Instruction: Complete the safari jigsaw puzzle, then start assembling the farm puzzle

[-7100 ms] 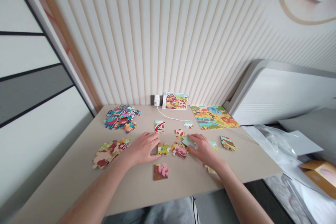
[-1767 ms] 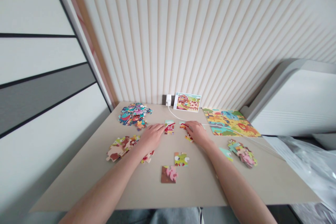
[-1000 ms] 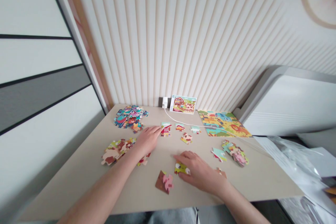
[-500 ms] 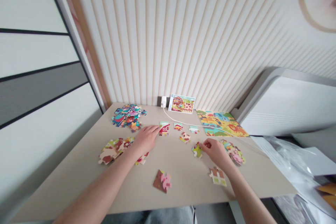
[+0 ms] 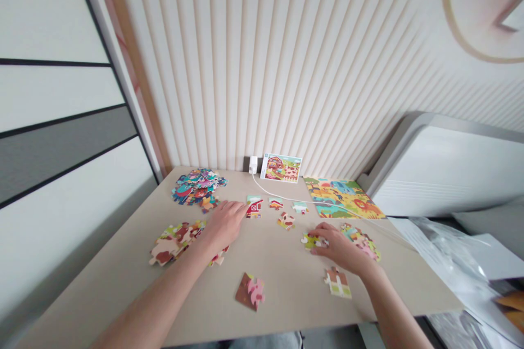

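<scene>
My left hand lies low over the table, fingers stretched out. Its fingertips reach the left edge of a red barn puzzle piece. Between the thumb and fingers of my right hand is a green puzzle piece, partly covered by the fingers. Loose near the middle are a red-roof piece, a pale blue piece and a brown-spotted piece. Closer to me lie a brown and pink piece and a brown and white fence piece.
A pile of farm pieces sits partly behind my left arm, a blue pile behind it. More pieces lie beyond my right wrist. A farm picture card leans at the wall, near a white cable and an animal puzzle.
My right hand has turned the green puzzle piece, and its fingers are now spread wider around it. The left hand stays by the barn piece. The view has shifted slightly.
</scene>
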A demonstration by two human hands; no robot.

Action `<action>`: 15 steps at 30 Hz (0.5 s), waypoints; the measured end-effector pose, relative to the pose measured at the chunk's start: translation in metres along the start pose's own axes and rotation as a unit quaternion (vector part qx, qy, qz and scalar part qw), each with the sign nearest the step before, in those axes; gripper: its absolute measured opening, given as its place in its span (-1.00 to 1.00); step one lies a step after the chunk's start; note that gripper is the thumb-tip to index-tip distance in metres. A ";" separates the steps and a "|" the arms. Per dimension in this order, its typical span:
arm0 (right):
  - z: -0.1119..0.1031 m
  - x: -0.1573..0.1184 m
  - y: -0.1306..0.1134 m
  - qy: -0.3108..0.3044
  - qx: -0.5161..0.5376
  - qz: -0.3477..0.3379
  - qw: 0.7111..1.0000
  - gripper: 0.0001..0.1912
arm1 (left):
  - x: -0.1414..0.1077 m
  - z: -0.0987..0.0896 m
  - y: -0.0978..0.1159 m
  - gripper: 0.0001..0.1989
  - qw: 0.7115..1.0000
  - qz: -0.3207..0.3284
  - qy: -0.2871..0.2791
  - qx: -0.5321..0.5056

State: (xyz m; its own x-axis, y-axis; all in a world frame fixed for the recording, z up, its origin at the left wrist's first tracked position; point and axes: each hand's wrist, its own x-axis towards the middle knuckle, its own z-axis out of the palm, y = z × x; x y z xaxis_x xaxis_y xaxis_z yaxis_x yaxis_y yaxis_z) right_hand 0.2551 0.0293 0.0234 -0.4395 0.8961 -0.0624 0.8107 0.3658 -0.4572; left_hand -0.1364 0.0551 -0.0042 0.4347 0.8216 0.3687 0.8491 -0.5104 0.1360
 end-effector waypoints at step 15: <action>0.005 0.046 0.022 0.127 0.018 -0.012 0.992 -0.60 | -0.029 -0.020 0.062 -0.26 0.924 0.247 -0.197 -0.214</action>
State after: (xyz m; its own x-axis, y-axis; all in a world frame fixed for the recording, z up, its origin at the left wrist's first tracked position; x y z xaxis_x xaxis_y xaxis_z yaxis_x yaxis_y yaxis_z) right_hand 0.2509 0.0770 0.0055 -0.3430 0.9235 0.1719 0.7853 0.3823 -0.4869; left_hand -0.1022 -0.0052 0.0119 0.8852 0.4463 0.1313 0.3571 -0.8327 0.4233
